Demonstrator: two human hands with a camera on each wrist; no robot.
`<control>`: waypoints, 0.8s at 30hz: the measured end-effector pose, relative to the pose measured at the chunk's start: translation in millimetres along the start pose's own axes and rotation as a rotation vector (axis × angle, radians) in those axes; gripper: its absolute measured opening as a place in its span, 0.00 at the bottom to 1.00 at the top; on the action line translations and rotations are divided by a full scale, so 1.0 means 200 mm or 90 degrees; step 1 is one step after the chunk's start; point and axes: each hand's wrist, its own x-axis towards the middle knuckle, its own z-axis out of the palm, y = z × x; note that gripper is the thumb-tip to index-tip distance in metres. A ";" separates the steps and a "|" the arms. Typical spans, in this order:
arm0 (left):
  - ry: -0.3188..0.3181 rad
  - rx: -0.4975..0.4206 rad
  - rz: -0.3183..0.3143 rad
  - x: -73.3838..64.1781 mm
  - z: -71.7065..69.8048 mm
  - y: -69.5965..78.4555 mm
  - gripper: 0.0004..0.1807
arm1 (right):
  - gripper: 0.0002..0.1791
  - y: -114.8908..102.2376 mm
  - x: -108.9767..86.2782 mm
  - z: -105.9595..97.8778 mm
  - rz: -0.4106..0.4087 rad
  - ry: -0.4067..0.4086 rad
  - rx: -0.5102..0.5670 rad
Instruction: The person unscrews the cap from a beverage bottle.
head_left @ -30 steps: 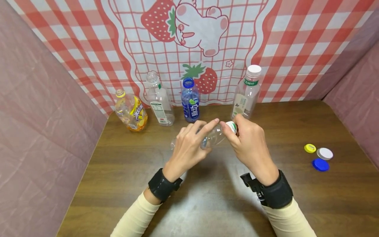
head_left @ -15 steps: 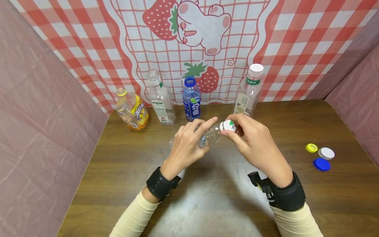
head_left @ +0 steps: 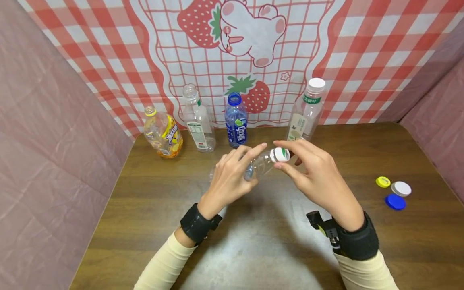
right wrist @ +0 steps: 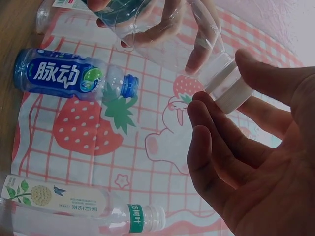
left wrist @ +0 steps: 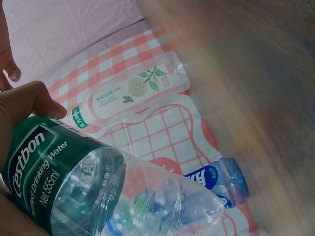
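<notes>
In the head view my left hand [head_left: 232, 175] grips a clear plastic water bottle [head_left: 262, 166] round its body, its neck tilted up to the right. The green label [left wrist: 42, 162] reads Cestbon in the left wrist view; from above, the hand largely covers it. A white screw cap [head_left: 280, 154] with a green mark sits on the bottle's mouth. My right hand [head_left: 317, 175] has its thumb and fingertips round this cap, lightly spread. Seen from the right wrist, the thumb lies at one side of the cap [right wrist: 235, 93] and the fingers at the other.
At the back stand a yellow-labelled bottle [head_left: 163, 135], a clear bottle [head_left: 199, 125] and a blue bottle [head_left: 236, 123], all uncapped. A taller bottle [head_left: 306, 110] wears a white cap. Yellow [head_left: 383, 182], white [head_left: 401, 188] and blue [head_left: 395, 201] caps lie at right.
My right hand has turned about the cap and its fingers have loosened, so more of the cap shows. The left hand keeps its grip on the bottle almost unmoved.
</notes>
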 end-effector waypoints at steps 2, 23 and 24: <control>0.001 -0.001 -0.001 0.00 0.00 0.00 0.52 | 0.28 0.00 0.00 0.00 0.004 0.002 -0.003; 0.023 0.020 0.009 0.00 0.00 0.02 0.52 | 0.24 -0.03 -0.01 0.01 0.311 0.023 -0.100; 0.024 0.026 0.013 0.00 0.01 0.02 0.52 | 0.25 -0.04 -0.02 0.01 0.320 0.020 -0.102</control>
